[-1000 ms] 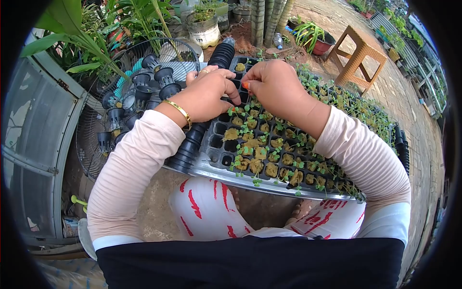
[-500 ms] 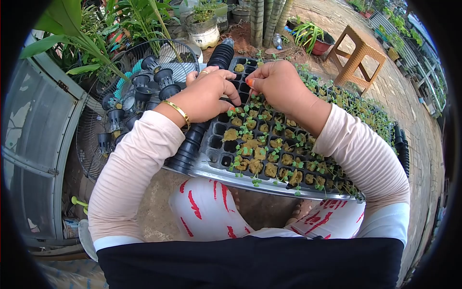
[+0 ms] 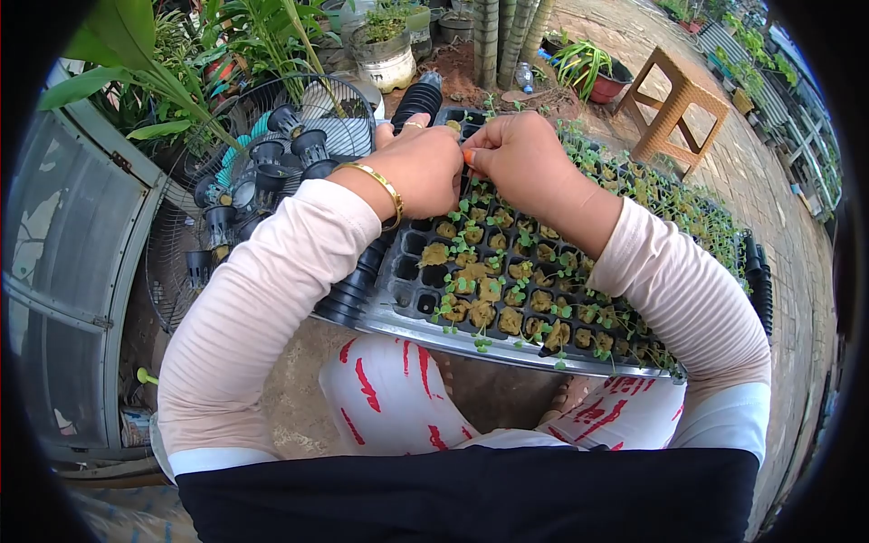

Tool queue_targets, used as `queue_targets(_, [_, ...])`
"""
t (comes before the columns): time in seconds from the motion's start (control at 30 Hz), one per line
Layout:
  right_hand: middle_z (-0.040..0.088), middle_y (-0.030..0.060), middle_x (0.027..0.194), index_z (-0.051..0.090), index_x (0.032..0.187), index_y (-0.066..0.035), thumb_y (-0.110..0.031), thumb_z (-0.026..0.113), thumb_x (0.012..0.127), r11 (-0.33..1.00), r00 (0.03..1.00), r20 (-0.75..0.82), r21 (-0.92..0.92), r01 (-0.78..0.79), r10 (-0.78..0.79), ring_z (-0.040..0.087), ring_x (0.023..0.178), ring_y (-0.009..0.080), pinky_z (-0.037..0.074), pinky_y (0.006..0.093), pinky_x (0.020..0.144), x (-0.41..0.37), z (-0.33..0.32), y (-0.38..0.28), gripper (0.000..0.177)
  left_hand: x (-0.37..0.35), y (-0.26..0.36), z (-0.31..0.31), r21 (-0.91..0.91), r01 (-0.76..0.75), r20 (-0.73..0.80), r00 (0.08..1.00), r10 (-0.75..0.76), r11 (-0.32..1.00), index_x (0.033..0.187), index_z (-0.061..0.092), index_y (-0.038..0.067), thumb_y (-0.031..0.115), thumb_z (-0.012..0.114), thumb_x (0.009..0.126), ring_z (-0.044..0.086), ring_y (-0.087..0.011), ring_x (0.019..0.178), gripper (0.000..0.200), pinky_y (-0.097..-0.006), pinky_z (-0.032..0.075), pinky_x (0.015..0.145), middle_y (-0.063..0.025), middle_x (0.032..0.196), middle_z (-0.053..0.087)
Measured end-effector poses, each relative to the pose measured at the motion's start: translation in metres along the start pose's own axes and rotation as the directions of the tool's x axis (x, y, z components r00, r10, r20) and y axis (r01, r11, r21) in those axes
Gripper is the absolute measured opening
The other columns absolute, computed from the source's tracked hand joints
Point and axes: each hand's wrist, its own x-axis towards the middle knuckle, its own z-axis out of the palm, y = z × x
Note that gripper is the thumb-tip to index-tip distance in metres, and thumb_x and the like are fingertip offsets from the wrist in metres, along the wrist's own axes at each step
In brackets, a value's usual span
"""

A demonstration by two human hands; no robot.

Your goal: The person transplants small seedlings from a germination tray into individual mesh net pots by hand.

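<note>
A black seedling tray (image 3: 412, 271) rests across my lap, its cells holding brown plugs with small green seedlings (image 3: 493, 271). My left hand (image 3: 424, 170), with a gold bangle on the wrist, is curled over the tray's far left cells. My right hand (image 3: 516, 156) hovers just beside it, its fingertips pinched together over the same cells. The two hands touch at the fingertips. Whatever sits between the fingers is hidden by the hands. A column of stacked black net cups (image 3: 362, 271) lies along the tray's left edge.
A wire fan grille (image 3: 181, 244) on the left holds several black net cups (image 3: 272, 154). More seedling trays (image 3: 688, 217) stretch to the right. A wicker stool (image 3: 674, 109) stands on paving at the back. Potted plants (image 3: 385, 45) crowd the far side.
My left hand has moved right and rolled over, closing up against my right hand. The right hand has stayed almost in place over the tray.
</note>
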Motion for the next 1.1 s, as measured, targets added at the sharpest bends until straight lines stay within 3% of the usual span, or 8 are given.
queue_targets(0.33, [0.065, 0.0078, 0.068, 0.066, 0.087, 0.004, -0.009, 0.063, 0.082, 0.999, 0.994, -0.097, 0.026, 0.048, -0.045, 0.060, 0.062, 0.0111, 0.048, 0.0252, 0.059, -0.003, -0.019, -0.009, 0.015, -0.006, -0.007, -0.006, -0.076, -0.012, 0.006, 1.000, 0.012, 0.997, 0.079, 0.070, 0.011, 0.014, 0.067, 0.068, 0.041, -0.0281, 0.120, 0.012, -0.0470, 0.034, 0.094, -0.0102, 0.134, 0.044])
queue_targets(0.43, [0.065, 0.0064, 0.072, 0.066, 0.090, 0.004, -0.009, 0.062, 0.083, 0.991, 0.990, -0.132, 0.124, 0.058, -0.041, 0.059, 0.066, 0.0100, 0.047, 0.0240, 0.063, -0.004, -0.030, -0.017, 0.016, 0.000, -0.019, -0.012, -0.203, -0.101, 0.025, 0.994, 0.108, 0.974, 0.079, 0.070, 0.007, 0.014, 0.068, 0.070, 0.040, -0.0297, 0.123, 0.012, -0.0428, 0.032, 0.098, -0.0140, 0.117, 0.057])
queue_targets(0.5, [0.065, 0.0055, 0.074, 0.066, 0.092, 0.004, -0.009, 0.061, 0.084, 0.979, 0.990, -0.142, 0.198, 0.053, -0.025, 0.059, 0.068, 0.0094, 0.047, 0.0233, 0.066, -0.006, -0.035, -0.019, 0.016, -0.002, -0.026, -0.013, -0.358, -0.156, -0.013, 0.987, 0.163, 0.920, 0.078, 0.068, 0.001, 0.015, 0.067, 0.074, 0.038, -0.0313, 0.127, 0.015, -0.0384, 0.030, 0.102, -0.0140, 0.092, 0.067])
queue_targets(0.67, [0.061, 0.0030, 0.082, 0.061, 0.105, 0.003, -0.011, 0.055, 0.090, 0.876, 0.978, -0.210, 0.469, 0.111, -0.012, 0.055, 0.074, 0.0081, 0.045, 0.0215, 0.073, -0.007, -0.047, -0.015, 0.022, -0.008, -0.037, -0.028, -0.508, -0.144, 0.012, 0.985, 0.175, 0.849, 0.078, 0.067, 0.000, 0.014, 0.068, 0.076, 0.037, -0.0272, 0.129, 0.014, -0.0370, 0.030, 0.100, -0.0129, 0.100, 0.066])
queue_targets(0.77, [0.058, 0.0014, 0.079, 0.055, 0.114, 0.002, -0.013, 0.048, 0.093, 0.859, 0.974, -0.222, 0.491, 0.145, -0.038, 0.055, 0.073, 0.0087, 0.046, 0.0227, 0.073, -0.014, -0.061, -0.020, 0.026, -0.019, -0.041, -0.035, -0.731, -0.156, -0.105, 0.988, 0.117, 0.664, 0.077, 0.067, 0.003, 0.018, 0.070, 0.076, 0.037, -0.0243, 0.128, 0.015, -0.0357, 0.029, 0.099, -0.0219, 0.119, 0.056])
queue_targets(0.93, [0.056, 0.0023, 0.072, 0.057, 0.108, 0.002, -0.007, 0.044, 0.092, 0.737, 0.985, -0.150, 0.656, 0.165, -0.087, 0.053, 0.064, 0.0092, 0.047, 0.0235, 0.061, -0.028, -0.079, -0.029, 0.023, -0.028, -0.040, -0.048, -0.829, -0.243, -0.187, 0.969, 0.159, 0.503, 0.083, 0.068, 0.002, 0.016, 0.069, 0.079, 0.035, -0.0231, 0.128, 0.015, -0.0352, 0.026, 0.101, -0.0129, 0.104, 0.064])
queue_targets(1.0, [0.056, 0.0017, 0.072, 0.058, 0.107, 0.001, -0.007, 0.044, 0.091, 0.758, 0.985, -0.149, 0.631, 0.163, -0.088, 0.053, 0.064, 0.0096, 0.047, 0.0233, 0.061, -0.036, -0.084, -0.031, 0.023, -0.030, -0.032, -0.054, -0.877, -0.264, -0.194, 0.959, 0.207, 0.401, 0.082, 0.068, 0.001, 0.017, 0.068, 0.079, 0.035, -0.0223, 0.129, 0.016, -0.0349, 0.027, 0.101, -0.0118, 0.103, 0.064])
queue_targets(1.1, [0.058, 0.0030, 0.075, 0.061, 0.106, -0.001, -0.003, 0.056, 0.083, 0.868, 0.906, -0.192, 0.266, 0.419, -0.378, 0.055, 0.070, 0.0114, 0.046, 0.0245, 0.065, -0.047, -0.083, -0.029, 0.023, -0.031, -0.017, -0.060, -0.911, -0.231, -0.155, 0.960, 0.235, 0.341, 0.097, 0.066, 0.000, 0.019, 0.067, 0.081, 0.049, -0.0142, 0.110, 0.024, -0.0254, 0.035, 0.092, -0.0074, 0.102, 0.064])
